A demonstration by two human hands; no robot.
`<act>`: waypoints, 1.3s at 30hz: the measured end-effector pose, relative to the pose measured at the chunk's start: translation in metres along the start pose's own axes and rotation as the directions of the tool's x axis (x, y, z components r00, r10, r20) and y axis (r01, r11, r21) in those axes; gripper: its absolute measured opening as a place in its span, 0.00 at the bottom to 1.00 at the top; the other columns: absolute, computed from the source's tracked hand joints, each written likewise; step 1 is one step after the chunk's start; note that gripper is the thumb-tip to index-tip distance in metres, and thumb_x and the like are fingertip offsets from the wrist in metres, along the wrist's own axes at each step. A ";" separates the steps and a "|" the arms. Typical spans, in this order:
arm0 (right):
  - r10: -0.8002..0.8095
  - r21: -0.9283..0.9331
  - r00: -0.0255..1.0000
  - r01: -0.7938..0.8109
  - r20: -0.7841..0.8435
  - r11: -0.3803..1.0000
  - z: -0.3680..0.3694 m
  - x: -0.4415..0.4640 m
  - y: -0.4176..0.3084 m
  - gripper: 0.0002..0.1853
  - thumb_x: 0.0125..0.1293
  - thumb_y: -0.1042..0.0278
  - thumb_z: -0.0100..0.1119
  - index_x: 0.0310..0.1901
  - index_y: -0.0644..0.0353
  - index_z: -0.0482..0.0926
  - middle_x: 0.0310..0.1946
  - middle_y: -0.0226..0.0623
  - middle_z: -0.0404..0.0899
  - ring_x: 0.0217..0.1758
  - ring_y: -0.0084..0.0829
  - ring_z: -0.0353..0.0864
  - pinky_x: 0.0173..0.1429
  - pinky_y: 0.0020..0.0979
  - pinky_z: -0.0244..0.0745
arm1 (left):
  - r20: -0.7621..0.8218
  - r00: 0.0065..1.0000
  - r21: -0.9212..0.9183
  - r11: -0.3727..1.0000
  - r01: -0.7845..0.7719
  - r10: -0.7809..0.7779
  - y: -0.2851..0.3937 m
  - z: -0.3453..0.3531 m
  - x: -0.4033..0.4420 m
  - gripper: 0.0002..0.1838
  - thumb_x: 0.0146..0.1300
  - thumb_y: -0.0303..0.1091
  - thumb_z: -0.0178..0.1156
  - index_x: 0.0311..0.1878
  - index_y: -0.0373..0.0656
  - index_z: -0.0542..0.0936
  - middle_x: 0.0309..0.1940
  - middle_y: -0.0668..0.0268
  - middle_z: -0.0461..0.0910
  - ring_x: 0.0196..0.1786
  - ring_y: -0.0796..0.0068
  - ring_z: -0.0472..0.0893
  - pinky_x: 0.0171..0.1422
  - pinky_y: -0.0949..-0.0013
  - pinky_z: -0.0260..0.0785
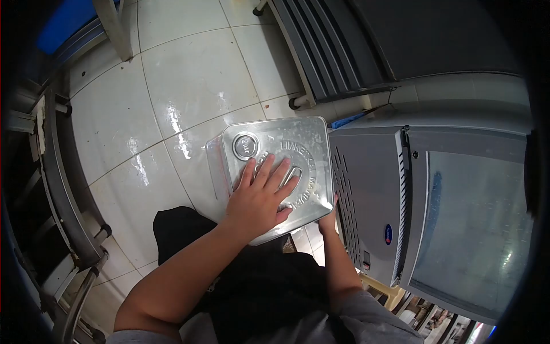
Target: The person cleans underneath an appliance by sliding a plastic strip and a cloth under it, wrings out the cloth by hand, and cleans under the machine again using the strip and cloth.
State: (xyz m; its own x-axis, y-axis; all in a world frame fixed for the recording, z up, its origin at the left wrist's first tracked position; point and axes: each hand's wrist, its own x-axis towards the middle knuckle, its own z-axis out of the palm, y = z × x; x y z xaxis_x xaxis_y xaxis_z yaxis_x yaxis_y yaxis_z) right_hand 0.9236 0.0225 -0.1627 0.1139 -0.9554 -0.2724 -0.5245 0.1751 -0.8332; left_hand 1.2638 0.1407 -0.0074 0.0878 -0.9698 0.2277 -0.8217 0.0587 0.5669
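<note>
A square metal tin can (312, 135) with embossed lettering and a round cap (246, 147) in one corner is in front of my body, seen from above. My left hand (258, 200) lies flat on its top with the fingers spread, over part of the lettering and beside the folded handle (291, 179). My right hand (328, 219) is at the tin's right side, low down. Its fingers are mostly hidden behind the tin, so their grip does not show.
On the right stands a grey appliance (366, 183) with a glass door (475, 229), close to the tin. A dark ribbed unit (326, 46) on casters is at the upper right. Metal racks (74, 200) line the left. The white tiled floor (195, 74) looks wet and shiny.
</note>
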 end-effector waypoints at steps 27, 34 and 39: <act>0.379 0.900 0.912 -0.287 0.154 0.327 0.011 0.056 0.059 0.27 0.67 0.61 0.51 0.65 0.58 0.60 0.53 0.45 0.74 0.42 0.36 0.81 0.43 0.36 0.78 | 0.037 0.999 0.022 1.000 0.004 -0.004 0.000 -0.001 0.000 0.31 0.51 0.53 0.61 0.60 0.57 0.72 0.66 0.63 0.62 0.69 0.56 0.59 0.70 0.46 0.48; 0.293 0.025 0.929 -0.295 -0.226 0.955 -0.001 0.066 0.068 0.19 0.67 0.60 0.53 0.51 0.68 0.72 0.35 0.44 0.81 0.33 0.34 0.82 0.37 0.32 0.75 | 0.045 0.999 0.025 1.000 0.003 -0.004 0.000 0.000 0.001 0.30 0.52 0.53 0.60 0.60 0.57 0.72 0.66 0.64 0.62 0.69 0.57 0.59 0.71 0.46 0.47; 0.362 0.576 0.928 -0.248 -0.090 0.779 -0.013 0.049 0.081 0.22 0.68 0.65 0.51 0.60 0.65 0.63 0.50 0.45 0.76 0.39 0.35 0.80 0.41 0.33 0.76 | 0.056 0.998 0.024 1.000 -0.001 0.000 0.000 0.000 0.002 0.31 0.52 0.54 0.61 0.60 0.58 0.72 0.66 0.64 0.62 0.69 0.57 0.58 0.71 0.46 0.47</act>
State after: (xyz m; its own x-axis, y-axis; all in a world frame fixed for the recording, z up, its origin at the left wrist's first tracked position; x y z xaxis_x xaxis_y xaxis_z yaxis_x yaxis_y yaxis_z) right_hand 0.8760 -0.0133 -0.2373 -0.1601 -0.8444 -0.5113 0.0494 0.5105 -0.8585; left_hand 1.2638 0.1393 -0.0069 0.0566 -0.9815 0.1829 -0.8353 0.0538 0.5472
